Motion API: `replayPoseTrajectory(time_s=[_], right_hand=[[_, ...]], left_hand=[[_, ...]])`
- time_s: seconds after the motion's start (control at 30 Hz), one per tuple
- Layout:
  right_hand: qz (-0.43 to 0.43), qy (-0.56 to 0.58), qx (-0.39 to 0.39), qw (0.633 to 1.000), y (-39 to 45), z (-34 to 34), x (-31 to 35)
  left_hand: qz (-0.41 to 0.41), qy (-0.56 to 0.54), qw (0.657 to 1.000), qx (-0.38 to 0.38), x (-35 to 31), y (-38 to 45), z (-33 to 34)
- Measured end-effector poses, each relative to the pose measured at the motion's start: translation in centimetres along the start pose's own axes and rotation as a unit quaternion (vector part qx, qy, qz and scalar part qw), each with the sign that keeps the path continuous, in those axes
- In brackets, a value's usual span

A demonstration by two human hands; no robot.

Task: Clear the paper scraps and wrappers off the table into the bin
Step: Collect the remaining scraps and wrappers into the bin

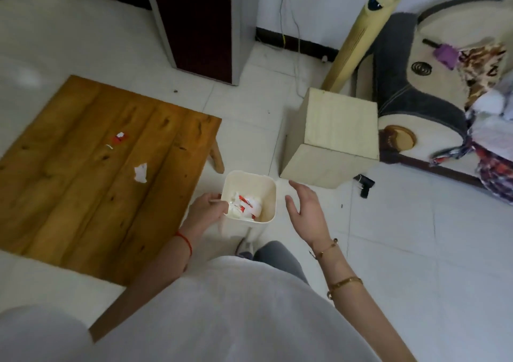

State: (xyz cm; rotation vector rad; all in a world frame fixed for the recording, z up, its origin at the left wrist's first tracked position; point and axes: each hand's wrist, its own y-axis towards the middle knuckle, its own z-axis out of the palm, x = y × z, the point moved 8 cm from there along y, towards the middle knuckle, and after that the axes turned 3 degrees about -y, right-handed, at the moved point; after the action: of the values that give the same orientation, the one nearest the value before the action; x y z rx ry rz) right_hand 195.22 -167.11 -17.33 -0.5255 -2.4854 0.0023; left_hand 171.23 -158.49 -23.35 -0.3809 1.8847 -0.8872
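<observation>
Left hand (206, 209) grips the near-left rim of the bin (266, 184), fingers curled over the edge. Right hand (305, 209) spread open, empty, just beside the bin. Bin on floor beside the bench (69, 195), scraps and wrappers inside. White paper scrap (141, 173) and red wrapper (120, 137) on bench.

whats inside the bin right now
The bin holds crumpled white paper and red-and-white wrappers. The left hand covers its near-left rim; whatever lies beneath the pile is hidden.
</observation>
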Motion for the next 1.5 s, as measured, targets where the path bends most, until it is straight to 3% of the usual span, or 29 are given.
replayPoseTrajectory(time_s=[0.3,0.63,0.87,1.1,1.5], right_hand=[[-0.187,-0.042,0.134,0.972,11.9,2.3,4.2],[-0.398,-0.113,0.283,0.865,20.3,8.3,9.5],[-0.477,-0.121,0.339,0.802,22.2,15.2,14.6],[-0.543,-0.162,0.388,0.727,21.6,26.4,19.5],[-0.599,-0.211,0.395,0.664,23.1,43.4,24.0]], left_hand=[[-0.074,-0.154,0.977,-0.129,0.8,1.3,-1.2],[-0.165,-0.351,0.884,-0.26,3.3,1.2,2.2],[-0.197,-0.426,0.833,-0.293,6.7,3.4,4.3],[-0.224,-0.46,0.795,-0.326,10.9,7.3,4.9],[-0.242,-0.465,0.781,-0.34,17.7,15.9,4.8]])
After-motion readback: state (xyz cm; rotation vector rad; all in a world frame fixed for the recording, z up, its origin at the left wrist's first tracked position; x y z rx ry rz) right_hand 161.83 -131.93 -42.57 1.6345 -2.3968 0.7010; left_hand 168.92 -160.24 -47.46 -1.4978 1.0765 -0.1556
